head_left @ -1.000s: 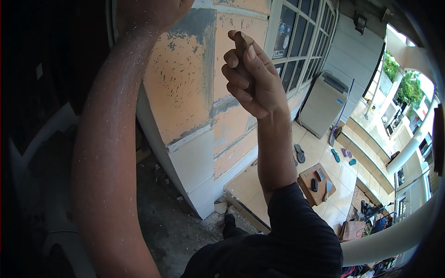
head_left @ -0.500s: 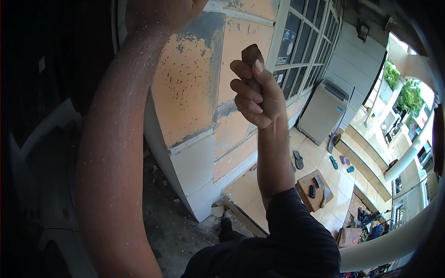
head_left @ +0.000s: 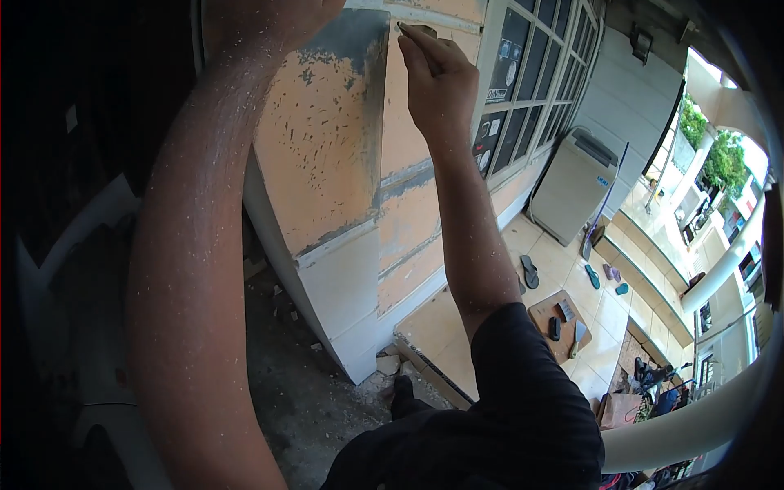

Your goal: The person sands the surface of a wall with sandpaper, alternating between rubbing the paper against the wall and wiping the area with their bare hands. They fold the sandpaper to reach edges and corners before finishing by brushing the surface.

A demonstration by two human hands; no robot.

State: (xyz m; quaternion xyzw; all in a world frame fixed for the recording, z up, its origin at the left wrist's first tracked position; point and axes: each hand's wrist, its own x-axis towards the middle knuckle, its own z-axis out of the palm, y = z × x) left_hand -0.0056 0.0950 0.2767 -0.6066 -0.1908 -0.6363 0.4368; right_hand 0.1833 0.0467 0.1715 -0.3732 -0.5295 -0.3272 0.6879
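My right hand (head_left: pixel 441 86) is raised in front of the wall, its fingers pinched on a small brown piece (head_left: pixel 425 31), mostly hidden by the fingers. Its fingertips are at the pale ledge near the window. At the top left, my left hand (head_left: pixel 306 15) is cut off by the frame edge and its fingers do not show; pale specks cover that forearm. Between the arms stands the orange wall (head_left: pixel 327 155), with chipped paint and grey patches.
A barred window (head_left: pixel 523 82) and a pale appliance (head_left: pixel 572 184) are to the right. On the tiled floor lie sandals (head_left: pixel 529 272) and a wooden board (head_left: pixel 543 310) with a brush and a scraper. Steps (head_left: pixel 645 261) rise beyond. Rubble lies by the wall's foot.
My right hand has moved up and slightly left and has turned, so its back now shows and the brown piece is mostly covered. The left arm has shifted slightly left.
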